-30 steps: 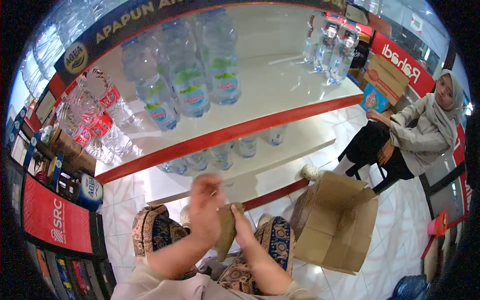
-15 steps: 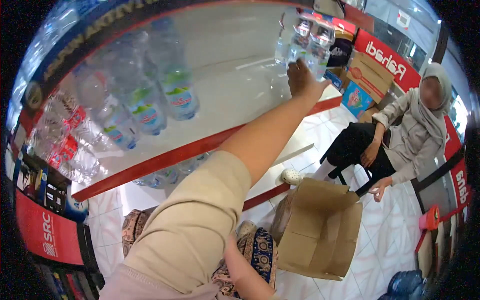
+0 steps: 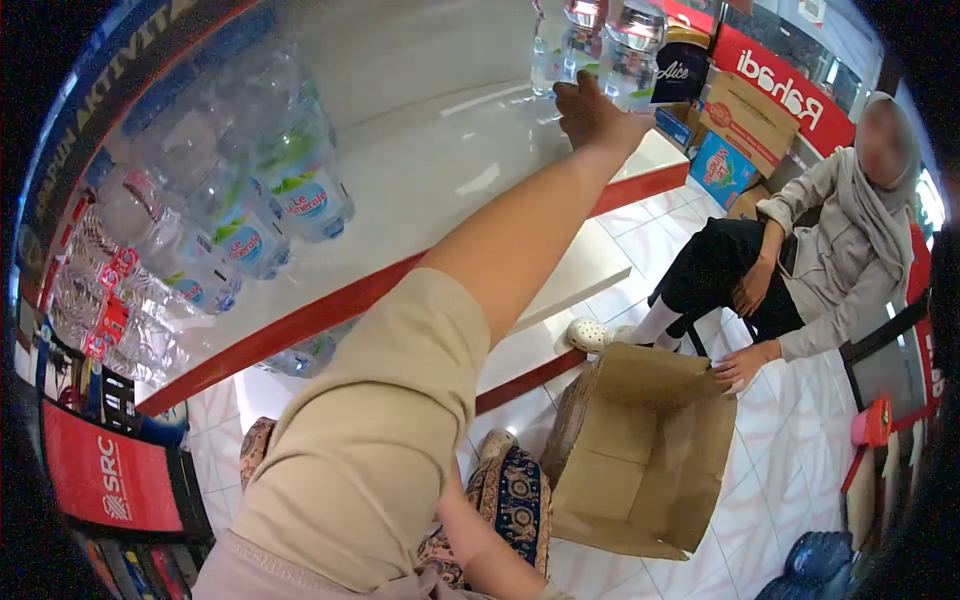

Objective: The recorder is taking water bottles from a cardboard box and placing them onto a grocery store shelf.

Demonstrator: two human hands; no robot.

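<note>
My left hand (image 3: 600,122) reaches across a white shelf with a red front edge (image 3: 380,295) to its far right end. Its fingers are apart, the thumb out to the right, close against clear water bottles (image 3: 632,50) standing there; contact is hard to judge. My right forearm (image 3: 490,550) shows low in the picture, over patterned cloth, and the left sleeve covers the right hand. On the shelf's left stand several clear water bottles with blue-and-green labels (image 3: 310,200). Beside them are bottles with red labels (image 3: 110,315).
An open, empty-looking cardboard box (image 3: 640,450) sits on the tiled floor at the right. A seated person (image 3: 830,240) has one hand at its rim. Stacked cartons (image 3: 740,130) stand past the shelf's end. A lower white shelf (image 3: 580,270) juts out below.
The view has shifted, so the shelf and bottles sit differently in the picture. My left hand stays by the far bottles. The seated person's hand has moved onto the cardboard box's rim.
</note>
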